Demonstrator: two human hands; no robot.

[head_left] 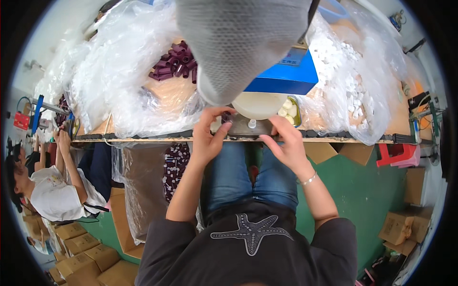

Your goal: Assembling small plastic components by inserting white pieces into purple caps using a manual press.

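Note:
My left hand [210, 138] pinches a short dark purple tube [225, 117] between thumb and fingers, at the left side of a metal plate [242, 128] by the table's front edge. On the plate stands a small white plastic fitting [252, 124], between my hands and touched by neither. My right hand [289, 145] is at the plate's right side, thumb and forefinger apart, with nothing visible between them. Just behind the fitting is a round, pale, translucent disc [260, 105], below a blue machine housing [286, 76]. Grey mesh fabric [243, 43] hides much of the middle.
Purple tubes [176, 62] lie heaped on plastic sheeting at the left; small white pieces [353, 90] are spread at the right. A tray [296, 112] of cream pieces stands beside the disc. An open carton [125, 219] is below left. A co-worker [67, 186] sits at far left.

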